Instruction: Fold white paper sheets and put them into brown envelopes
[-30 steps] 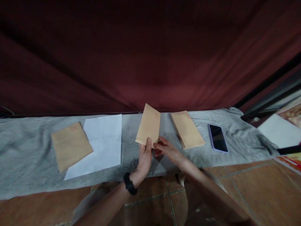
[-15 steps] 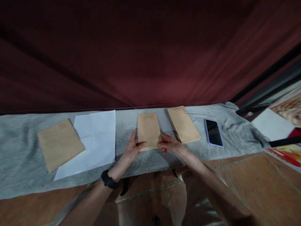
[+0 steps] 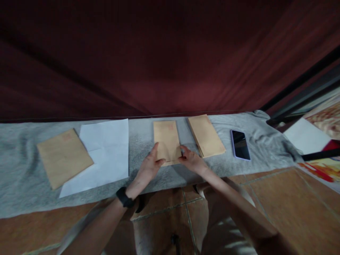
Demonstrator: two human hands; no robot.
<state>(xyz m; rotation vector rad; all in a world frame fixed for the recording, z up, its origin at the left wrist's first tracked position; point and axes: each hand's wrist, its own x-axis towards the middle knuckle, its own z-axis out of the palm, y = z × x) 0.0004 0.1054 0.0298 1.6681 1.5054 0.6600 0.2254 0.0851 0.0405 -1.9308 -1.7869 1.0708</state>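
A tan paper envelope [image 3: 166,138] with a small reddish print near its far right corner lies lengthwise in front of me. My left hand [image 3: 150,163] grips its near left edge, thumb on top and forefinger along the side. At the near right edge, my right hand [image 3: 191,159] pinches the envelope; some of its fingertips are hidden. Just right of it sits a stack of similar envelopes [image 3: 207,136]. On the left, another tan envelope [image 3: 64,157] overlaps a creased white sheet of paper [image 3: 108,152].
A grey cloth [image 3: 140,141] covers the long surface. A phone [image 3: 240,144] in a pale purple case lies to the right. Dark red fabric [image 3: 164,63] hangs behind. Black bars and printed sheets [image 3: 325,168] stand at far right, above the tiled floor [image 3: 289,198].
The view has tipped slightly, so everything sits a little higher. My left forefinger has come in from sticking out to lie on the envelope's edge. Both hands stay at its near end.
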